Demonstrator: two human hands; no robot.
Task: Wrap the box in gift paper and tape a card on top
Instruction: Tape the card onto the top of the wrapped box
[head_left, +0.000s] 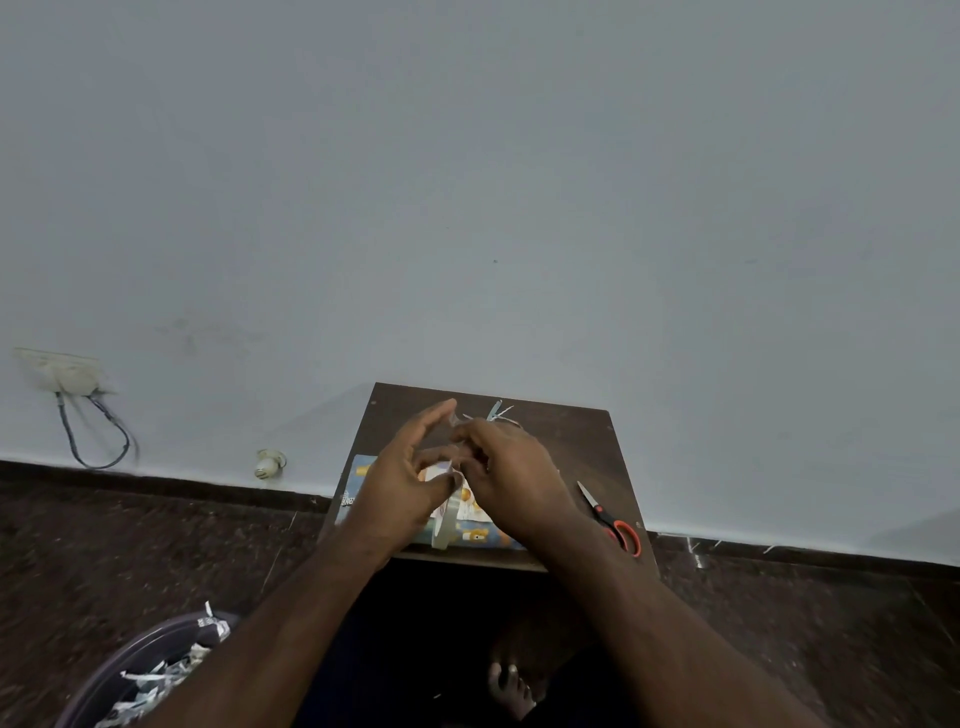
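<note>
A box wrapped in blue cartoon-print paper (363, 475) lies on a small dark wooden table (582, 441). A pale card (470, 501) rests on top of the box, mostly hidden by my hands. My left hand (405, 478) holds a roll of clear tape (448, 519) upright over the box, thumb hooked on its rim. My right hand (511, 473) has its fingers curled at the roll's top, pinching what looks like the loose tape end; the tape itself is hard to see.
Red-handled scissors (610, 519) lie on the table to the right of the box. Paper scraps (496, 410) sit at the table's far edge by the wall. A purple bin with shredded paper (156, 670) stands at lower left. A bare foot (511, 686) shows below.
</note>
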